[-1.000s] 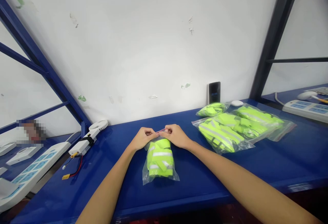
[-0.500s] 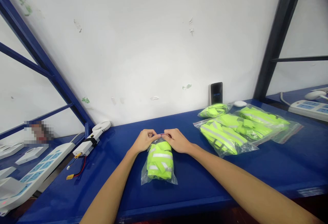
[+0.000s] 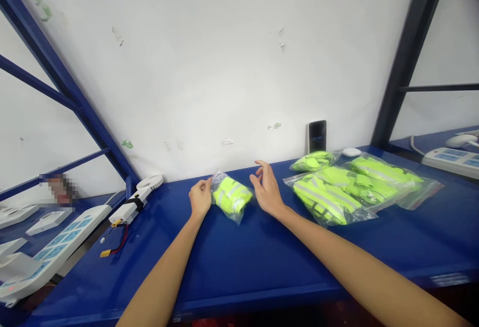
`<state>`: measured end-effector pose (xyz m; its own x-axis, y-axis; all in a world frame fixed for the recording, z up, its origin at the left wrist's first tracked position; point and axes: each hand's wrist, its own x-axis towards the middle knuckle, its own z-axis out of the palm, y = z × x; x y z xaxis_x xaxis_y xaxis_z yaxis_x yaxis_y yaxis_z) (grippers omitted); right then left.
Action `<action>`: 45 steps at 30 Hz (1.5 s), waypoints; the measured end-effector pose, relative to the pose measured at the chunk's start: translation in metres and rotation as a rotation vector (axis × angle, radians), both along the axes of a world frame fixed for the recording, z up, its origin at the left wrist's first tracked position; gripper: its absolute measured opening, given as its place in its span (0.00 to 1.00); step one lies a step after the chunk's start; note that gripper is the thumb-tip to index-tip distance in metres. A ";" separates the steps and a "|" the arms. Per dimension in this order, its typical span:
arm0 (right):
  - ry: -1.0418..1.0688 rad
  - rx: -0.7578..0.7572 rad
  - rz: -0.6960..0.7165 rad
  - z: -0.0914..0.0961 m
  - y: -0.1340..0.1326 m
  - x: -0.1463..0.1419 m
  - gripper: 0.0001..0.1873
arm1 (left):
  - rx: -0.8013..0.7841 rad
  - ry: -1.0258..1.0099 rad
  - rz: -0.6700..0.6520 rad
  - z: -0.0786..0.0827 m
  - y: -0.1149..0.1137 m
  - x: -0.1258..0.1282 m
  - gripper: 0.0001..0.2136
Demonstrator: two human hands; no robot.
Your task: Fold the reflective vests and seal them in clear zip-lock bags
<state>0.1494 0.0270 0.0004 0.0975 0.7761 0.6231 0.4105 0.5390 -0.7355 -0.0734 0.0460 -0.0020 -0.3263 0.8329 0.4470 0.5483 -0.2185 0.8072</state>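
Observation:
My left hand point(image 3: 201, 198) pinches the top corner of a clear plastic bag point(image 3: 232, 195) that holds a folded neon-yellow reflective vest with silvery bands. The bag is tilted and slightly blurred, over the blue table point(image 3: 239, 262). Just right of it, my right hand point(image 3: 266, 188) is off the bag, thumb and fingers apart, holding nothing. Several more bagged reflective vests point(image 3: 322, 200) lie grouped on the table to the right, some overlapping.
A phone-like device point(image 3: 317, 136) leans against the wall, near a white rounded object point(image 3: 352, 152). At left lie a small white fan point(image 3: 150, 182), a white battery-like box with wires point(image 3: 125, 211) and a long power strip point(image 3: 60, 249). Blue frame posts point(image 3: 71, 92) rise at left.
Both hands were at the bag's top edge. My right hand has let go and moved right, opening. The bag has been lifted and turned in my left hand, away from the front edge.

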 end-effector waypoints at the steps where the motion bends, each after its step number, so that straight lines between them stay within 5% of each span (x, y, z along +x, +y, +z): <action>1: 0.000 -0.014 0.001 0.001 0.001 0.001 0.20 | -0.021 -0.127 0.031 -0.002 0.004 -0.005 0.16; 6: -0.113 -0.076 0.111 -0.002 -0.001 -0.001 0.10 | -0.165 -0.337 -0.140 0.001 0.010 -0.012 0.14; 11: -0.193 -0.034 0.240 -0.001 -0.010 -0.007 0.10 | -0.317 -0.387 -0.466 0.014 -0.009 0.015 0.14; 16: -0.317 -0.070 0.240 0.001 -0.009 -0.005 0.10 | -0.388 -0.141 -0.867 0.009 -0.032 0.050 0.08; 18: -0.347 -0.121 0.232 0.000 -0.006 -0.004 0.08 | -0.272 0.106 -0.835 0.005 -0.037 0.057 0.06; 21: -0.373 -0.146 0.232 -0.003 -0.003 -0.004 0.08 | -0.043 0.470 -0.577 0.005 -0.039 0.054 0.12; 25: -0.446 -0.123 0.250 -0.004 -0.003 -0.005 0.10 | 0.214 0.695 -0.323 0.020 -0.037 0.039 0.11; 30: -0.493 -0.108 0.256 -0.005 -0.005 -0.007 0.10 | 0.082 0.823 -0.500 0.034 -0.036 0.024 0.07; 37: -0.501 -0.086 0.244 -0.010 -0.001 -0.004 0.11 | 0.006 0.785 -0.627 0.026 -0.037 0.032 0.06; 45: -0.436 -0.131 0.062 0.007 -0.009 -0.002 0.22 | -0.185 0.584 -0.592 0.021 -0.030 0.028 0.09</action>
<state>0.1473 0.0175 0.0077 -0.2009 0.8471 0.4921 0.6667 0.4862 -0.5649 -0.0452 0.0156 0.0192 0.4267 0.8698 0.2476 0.7251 -0.4927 0.4812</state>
